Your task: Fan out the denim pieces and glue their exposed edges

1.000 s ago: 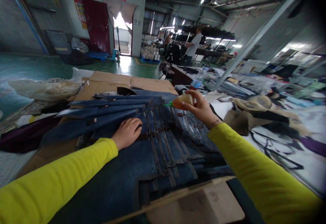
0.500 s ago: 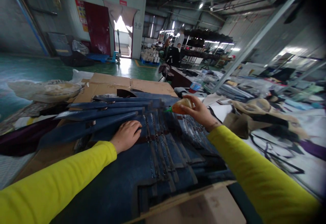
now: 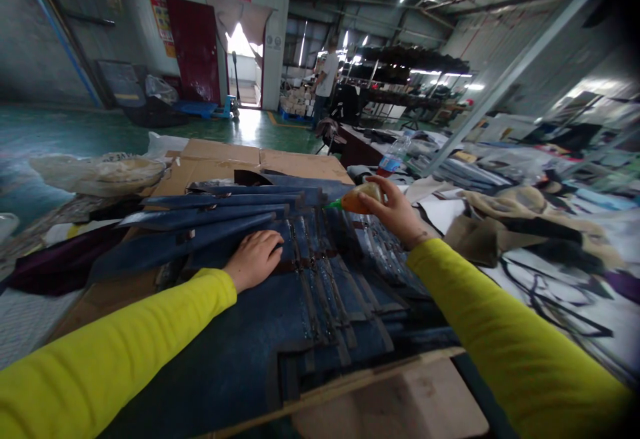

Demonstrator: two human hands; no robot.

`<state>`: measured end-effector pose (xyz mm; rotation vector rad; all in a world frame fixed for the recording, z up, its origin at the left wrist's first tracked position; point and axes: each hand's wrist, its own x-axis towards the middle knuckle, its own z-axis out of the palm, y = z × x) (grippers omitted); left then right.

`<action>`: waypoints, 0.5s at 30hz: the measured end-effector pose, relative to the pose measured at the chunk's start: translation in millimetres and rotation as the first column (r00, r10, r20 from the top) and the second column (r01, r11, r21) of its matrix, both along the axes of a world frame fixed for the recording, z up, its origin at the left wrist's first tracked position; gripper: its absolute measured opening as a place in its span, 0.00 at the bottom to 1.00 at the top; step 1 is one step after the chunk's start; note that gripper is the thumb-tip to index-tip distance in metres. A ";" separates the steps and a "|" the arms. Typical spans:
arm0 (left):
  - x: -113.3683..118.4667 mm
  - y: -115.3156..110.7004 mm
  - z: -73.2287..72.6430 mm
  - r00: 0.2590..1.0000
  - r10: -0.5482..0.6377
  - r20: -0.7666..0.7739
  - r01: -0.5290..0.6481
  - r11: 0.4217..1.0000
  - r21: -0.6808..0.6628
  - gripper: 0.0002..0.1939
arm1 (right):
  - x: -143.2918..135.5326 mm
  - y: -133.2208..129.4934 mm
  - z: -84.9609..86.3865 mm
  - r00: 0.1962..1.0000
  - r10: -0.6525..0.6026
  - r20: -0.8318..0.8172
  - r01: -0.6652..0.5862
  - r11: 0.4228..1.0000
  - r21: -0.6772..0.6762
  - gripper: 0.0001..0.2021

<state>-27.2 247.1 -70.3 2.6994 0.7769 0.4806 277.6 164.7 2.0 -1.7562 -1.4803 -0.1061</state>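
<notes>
My right hand (image 3: 395, 212) is wrapped round a squeeze bottle (image 3: 361, 198) holding amber liquid. The bottle lies tilted nearly sideways, its green nozzle (image 3: 334, 205) pointing left just over the far part of the dark blue leather-like pieces (image 3: 240, 332). Those pieces overlap in layers, with grey edge strips (image 3: 327, 279) that look wet and shiny in places. Resting flat on the blue material, left of the strips, is my left hand (image 3: 257, 259); its fingers are stretched out and it grips nothing. Whether the nozzle tip touches the material is too blurred to tell.
Cardboard (image 3: 220, 152) lies beneath and behind the pieces, and a cardboard edge (image 3: 390, 399) runs along the front. A clear plastic bottle (image 3: 393, 158) stands beyond my right hand. Brown and black scraps (image 3: 500, 226) cover the right-hand table. A person (image 3: 326, 79) stands far back.
The view has shifted slightly. My right hand still holds the squeeze bottle near the far strips, and my left hand stays put. The person in the background has moved left.
</notes>
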 end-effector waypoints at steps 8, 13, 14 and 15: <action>0.6 1.5 -1.6 1.000 -0.004 0.012 0.004 1.000 -0.012 0.13 | 3.5 -18.0 2.9 0.995 0.037 -0.096 -0.055 0.979 -0.194 0.26; 0.4 0.9 -1.6 1.000 -0.006 -0.001 0.006 1.000 -0.003 0.13 | 3.4 -22.6 7.4 0.989 0.019 -0.146 -0.064 0.949 -0.310 0.25; 0.4 0.8 -1.4 1.000 -0.007 -0.001 0.007 1.000 -0.003 0.13 | 2.8 -21.4 8.1 0.989 0.007 -0.148 -0.054 0.948 -0.315 0.25; 0.4 0.7 -1.2 1.000 -0.006 -0.001 0.006 1.000 -0.004 0.13 | 1.9 -19.7 8.6 0.990 -0.006 -0.144 -0.040 0.950 -0.310 0.26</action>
